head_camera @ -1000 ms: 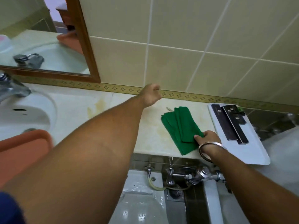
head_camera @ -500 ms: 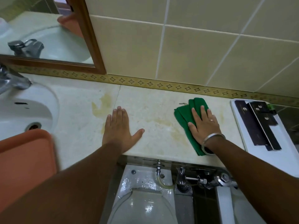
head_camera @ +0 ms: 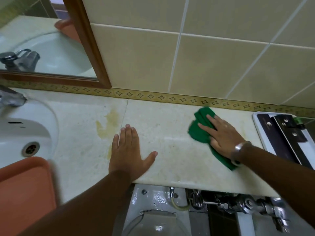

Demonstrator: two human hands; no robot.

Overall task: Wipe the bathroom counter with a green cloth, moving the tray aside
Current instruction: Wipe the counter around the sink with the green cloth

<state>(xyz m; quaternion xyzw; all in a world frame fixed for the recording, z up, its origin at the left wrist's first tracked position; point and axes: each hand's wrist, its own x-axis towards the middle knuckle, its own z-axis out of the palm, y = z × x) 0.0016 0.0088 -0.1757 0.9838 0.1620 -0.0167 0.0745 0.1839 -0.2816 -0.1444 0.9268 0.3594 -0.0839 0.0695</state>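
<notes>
A folded green cloth lies on the pale stone counter, near the back wall. My right hand presses flat on the cloth, fingers spread, a metal bangle on the wrist. My left hand rests palm down on the bare counter near the front edge, fingers apart, holding nothing. A white tray carrying two black boxes sits at the counter's right end, just right of my right hand. Yellowish stains mark the counter left of my left hand.
A white sink with a chrome tap is at the left. An orange tray lies at the lower left by the sink. A wood-framed mirror hangs above. Below the counter edge are a toilet cistern and chrome pipe fittings.
My left hand came back from the wall and settled flat on the counter. My right hand moved onto the cloth and slid it toward the back wall.
</notes>
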